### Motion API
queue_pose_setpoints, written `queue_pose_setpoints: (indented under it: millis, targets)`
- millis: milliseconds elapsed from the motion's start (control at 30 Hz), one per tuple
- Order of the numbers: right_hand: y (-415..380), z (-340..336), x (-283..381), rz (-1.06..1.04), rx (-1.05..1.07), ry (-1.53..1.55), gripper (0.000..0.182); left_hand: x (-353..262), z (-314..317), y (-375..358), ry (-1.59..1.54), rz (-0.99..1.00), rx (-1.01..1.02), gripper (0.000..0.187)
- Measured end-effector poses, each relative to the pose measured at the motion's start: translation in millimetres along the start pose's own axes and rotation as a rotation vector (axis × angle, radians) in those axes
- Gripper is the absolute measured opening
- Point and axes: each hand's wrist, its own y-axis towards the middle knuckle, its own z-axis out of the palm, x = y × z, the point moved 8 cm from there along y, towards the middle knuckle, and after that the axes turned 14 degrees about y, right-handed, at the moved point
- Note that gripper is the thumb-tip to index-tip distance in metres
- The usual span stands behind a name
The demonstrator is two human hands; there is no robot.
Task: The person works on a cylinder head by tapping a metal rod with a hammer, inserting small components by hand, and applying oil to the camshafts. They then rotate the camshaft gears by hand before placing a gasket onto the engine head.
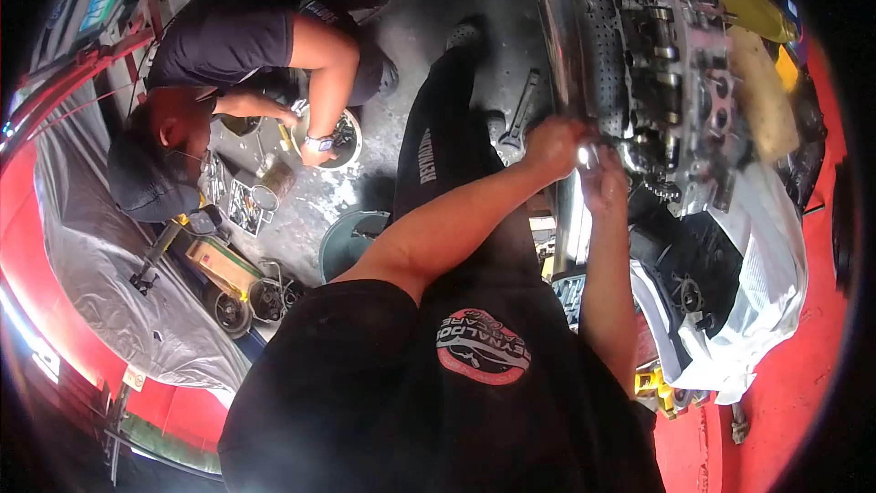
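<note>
My left hand (555, 148) is closed, its fingers curled beside a small shiny metal part (585, 157) that catches the light. Close on its right, my right hand (606, 181) has its fingers bent round the same part. What exactly each hand grips is too small and glared to name. Both hands are at the near end of a long engine cylinder head (671, 64), with a row of metal lobes and a toothed gear (661, 190) near my right hand. A polished metal tube or edge (558, 18) runs alongside.
At the left a co-worker (224, 46) bends over a round bowl (345, 141) of parts. A large wrench (522, 110) lies on the floor. Below are a dark bucket (339, 242), a cardboard box (219, 265) and a basket of small parts (246, 205). White cloth (762, 265) hangs at the right.
</note>
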Motion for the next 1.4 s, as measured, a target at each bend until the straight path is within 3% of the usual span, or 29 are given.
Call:
queue_pose_setpoints:
  millis: [33,100,167,233,267,367,533,633,700,833,933,1033,1067,1167,1300,1400]
  targets:
    - [1.8,2.0,-2.2,0.036,0.026,0.016,0.031,9.5,10.3,1.4,-0.081,-0.063,0.093,0.015]
    - [4.6,5.0,-3.0,0.112,0.077,0.048,0.029,35.9,49.4,-11.9,-0.634,-0.546,0.518,0.016]
    - [12.6,3.4,-0.4,0.081,0.07,-0.013,0.027,35.7,55.9,-19.5,-0.825,-0.723,0.644,0.018]
    - [12.5,-3.1,1.1,0.053,0.047,-0.077,0.027,19.5,28.4,-15.6,-0.656,-0.61,0.485,0.022]
    - [16.0,-16.6,3.3,0.016,-0.11,-0.107,0.029,41.3,50.6,-3.0,-0.321,-0.215,0.112,0.026]
    - [24.3,-33.0,2.5,0.017,-0.234,-0.213,0.031,17.2,10.8,-12.6,-0.136,-0.015,-0.052,0.031]
    - [-6.3,12.6,9.6,0.012,-0.137,-0.054,0.03,38.9,53.8,-15.6,-0.462,-0.488,0.502,0.027]
    - [-8.7,26.1,11.8,-0.018,-0.126,-0.024,0.026,31.6,47.1,-8.3,-0.242,-0.355,0.486,0.033]
    - [4.1,-11.6,10.8,-0.02,-0.086,-0.151,0.024,13.2,17.6,-9.2,-0.131,-0.231,0.182,0.036]
    - [7.2,-12.7,0.5,0.087,-0.115,-0.032,0.026,0.1,-2.1,-10.1,-0.05,-0.139,0.094,0.032]
    - [-7.2,16.4,3.3,0.066,-0.069,0.027,0.029,18.3,32.3,-18.2,-0.627,-0.597,0.488,0.029]
    - [-0.4,7.2,4.0,0.022,-0.024,0.042,0.031,4.3,15.0,-15.5,-0.445,-0.526,0.493,0.029]
    - [5.2,-11.3,4.8,0.035,-0.016,0.017,0.03,5.1,13.2,-4.6,-0.151,-0.231,0.229,0.026]
    - [10.4,-22.1,8.4,0.027,-0.138,-0.162,0.03,-17.2,-22.3,-14.9,-0.081,-0.033,-0.17,0.026]
    - [-6.1,-2.2,4.2,0.033,-0.356,-0.095,0.029,6.5,8.7,-9.3,-0.108,-0.19,0.097,0.025]
    - [-13.0,25.7,6.2,0.013,-0.105,0.043,0.025,20.7,25.4,-6.8,-0.261,-0.353,0.28,0.023]
